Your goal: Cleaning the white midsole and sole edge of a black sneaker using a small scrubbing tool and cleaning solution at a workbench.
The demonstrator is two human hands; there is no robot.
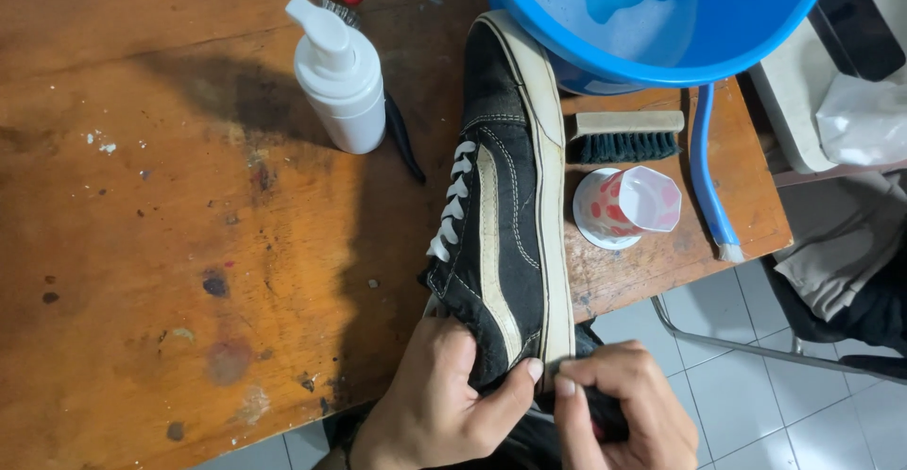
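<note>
Gripping the heel of a black sneaker [501, 234], the left hand [435, 404] is closed around it, thumb pressed on its side. Just beside it, the right hand [614, 413] is curled shut over something dark, fingertips touching the sole's white edge. Beyond the hands stand a white pump bottle [338, 78] and a blue basin [661, 17].

You have one black sneaker [501, 205], one blue basin [746, 26], one white pump bottle [338, 75], one paper cup [628, 205] and two brushes [625, 135] on your desk [142, 243]
</note>
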